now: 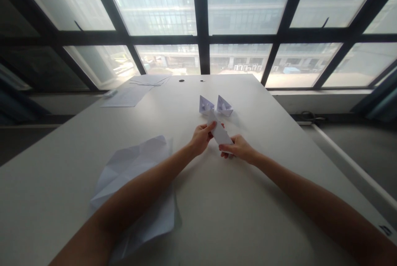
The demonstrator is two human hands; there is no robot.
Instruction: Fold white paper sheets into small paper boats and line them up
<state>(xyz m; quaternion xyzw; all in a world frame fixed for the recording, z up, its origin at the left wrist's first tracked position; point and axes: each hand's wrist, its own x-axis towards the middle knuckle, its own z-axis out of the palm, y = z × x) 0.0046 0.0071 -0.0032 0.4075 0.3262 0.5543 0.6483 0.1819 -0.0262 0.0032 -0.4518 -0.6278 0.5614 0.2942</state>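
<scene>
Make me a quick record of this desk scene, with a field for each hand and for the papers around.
left hand: grips the far end of the folded strip
left hand point: thumb on top
right hand: grips its near end
beyond the hands: two folded paper shapes, side by side
near left forearm: large creased sheet
far left: flat sheets
surface: white table
background: windows

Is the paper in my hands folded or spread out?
Folded: the paper is a narrow strip between the hands, far smaller than the creased sheet by the left arm.
</scene>
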